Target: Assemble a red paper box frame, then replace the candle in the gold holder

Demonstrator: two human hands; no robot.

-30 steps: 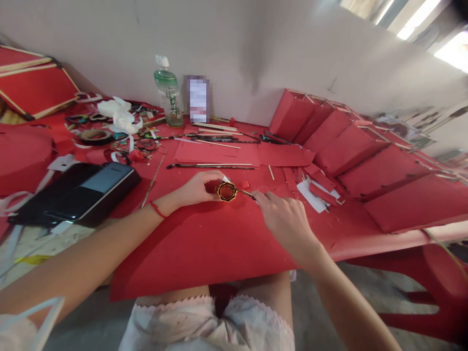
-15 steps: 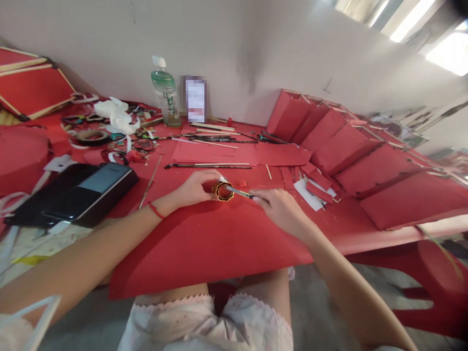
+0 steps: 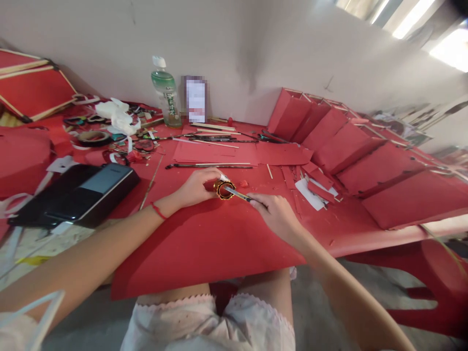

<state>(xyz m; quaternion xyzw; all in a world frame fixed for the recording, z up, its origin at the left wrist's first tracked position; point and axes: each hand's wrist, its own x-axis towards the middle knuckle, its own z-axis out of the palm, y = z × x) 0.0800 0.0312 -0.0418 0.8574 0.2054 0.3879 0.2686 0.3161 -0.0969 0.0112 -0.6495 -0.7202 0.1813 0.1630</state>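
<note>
Both hands full!
Left hand (image 3: 199, 186) clasps a scalloped ring (image 3: 220, 195); right hand (image 3: 276, 213) grips a knife (image 3: 239, 195) (blade over the ring's rim).

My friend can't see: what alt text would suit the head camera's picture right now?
A person's left hand holds a small gold piece with a scalloped rim; the right hand holds what looks like a knife, its tip at the piece's opening. Red paper lies beneath; a bottle stands behind, and red panels line the right.

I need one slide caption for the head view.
Left hand grips a round gold piece; right hand holds a knife at its opening.
</note>
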